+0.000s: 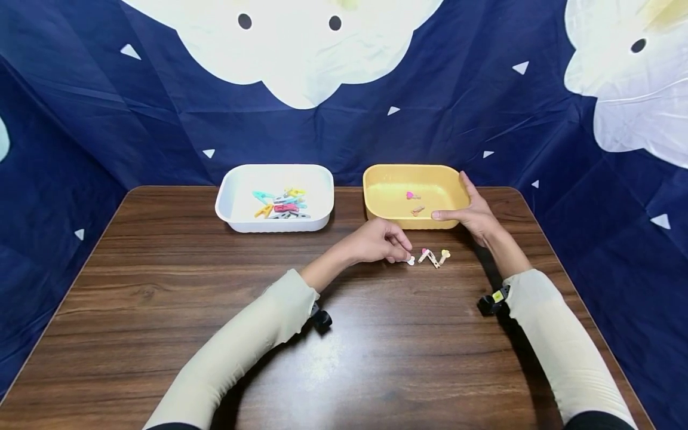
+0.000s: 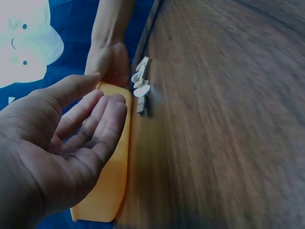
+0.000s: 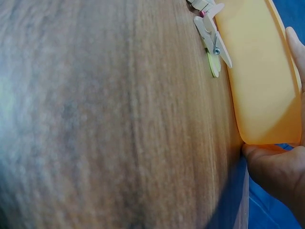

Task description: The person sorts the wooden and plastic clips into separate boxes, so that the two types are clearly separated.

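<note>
My left hand (image 1: 378,240) is bent low over the table, fingertips right beside a small clothespin with a white heart (image 1: 411,261). In the left wrist view, the fingers of this left hand (image 2: 71,133) curve loosely, with a gap to the thumb and nothing visible between them. My right hand (image 1: 475,212) holds the right end of a yellow plastic basin (image 1: 384,216), thumb along the front rim and fingers around the far side. Just right of the white heart lie more small wooden clothespins (image 1: 433,258), with pink and yellow hearts.
Inside the yellow basin lie a pink-heart clothespin (image 1: 411,196) and another small wooden clothespin (image 1: 417,210). A white basin (image 1: 236,221) to the left holds several coloured plastic clothespins (image 1: 285,208). Behind the wooden table (image 1: 161,269) hangs a dark blue cloth (image 1: 344,134).
</note>
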Motion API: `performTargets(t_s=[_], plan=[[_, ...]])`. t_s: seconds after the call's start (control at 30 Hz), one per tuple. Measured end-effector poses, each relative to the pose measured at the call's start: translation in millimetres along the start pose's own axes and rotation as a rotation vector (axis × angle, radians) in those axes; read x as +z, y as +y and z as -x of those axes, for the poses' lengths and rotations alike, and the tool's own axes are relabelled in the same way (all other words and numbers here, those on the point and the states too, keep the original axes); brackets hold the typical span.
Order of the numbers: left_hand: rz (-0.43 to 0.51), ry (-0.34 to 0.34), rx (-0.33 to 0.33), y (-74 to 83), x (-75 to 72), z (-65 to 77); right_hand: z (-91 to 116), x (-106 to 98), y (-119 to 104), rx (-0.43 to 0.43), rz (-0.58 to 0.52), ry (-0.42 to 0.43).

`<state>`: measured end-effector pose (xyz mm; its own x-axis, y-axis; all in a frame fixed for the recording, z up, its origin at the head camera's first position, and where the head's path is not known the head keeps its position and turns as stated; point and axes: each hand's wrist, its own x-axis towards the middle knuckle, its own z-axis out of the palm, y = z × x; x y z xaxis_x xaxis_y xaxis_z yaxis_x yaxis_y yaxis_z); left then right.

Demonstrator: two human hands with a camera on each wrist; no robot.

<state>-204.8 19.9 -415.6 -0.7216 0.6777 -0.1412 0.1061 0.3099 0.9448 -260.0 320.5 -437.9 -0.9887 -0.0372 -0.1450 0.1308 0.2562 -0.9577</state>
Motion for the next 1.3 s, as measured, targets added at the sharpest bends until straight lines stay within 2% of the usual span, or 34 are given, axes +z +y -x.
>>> performTargets(t_s=[0.23,0.47,0.63,1.03,1.3], plan=[[-0.079,0.033,-0.061,-7.6,-1.7,6.5,-1,0,1,-0.001,-0.006,-0.004],[-0.165,0.076,-0.115,-13.3,3.0,5.0,0,-1,1,-0.005,-0.013,-0.005],[-0.212,0.088,-0.122,-16.4,7.0,2.1,0,-1,1,-0.002,-0.009,-0.008],[-0.201,0.149,-0.148,-18.0,13.4,0.0,2,1,-1,0.001,-0.015,-0.006],[-0.246,0.175,-0.126,-17.8,16.6,-0.9,2,1,-1,0.003,-0.022,-0.007]])
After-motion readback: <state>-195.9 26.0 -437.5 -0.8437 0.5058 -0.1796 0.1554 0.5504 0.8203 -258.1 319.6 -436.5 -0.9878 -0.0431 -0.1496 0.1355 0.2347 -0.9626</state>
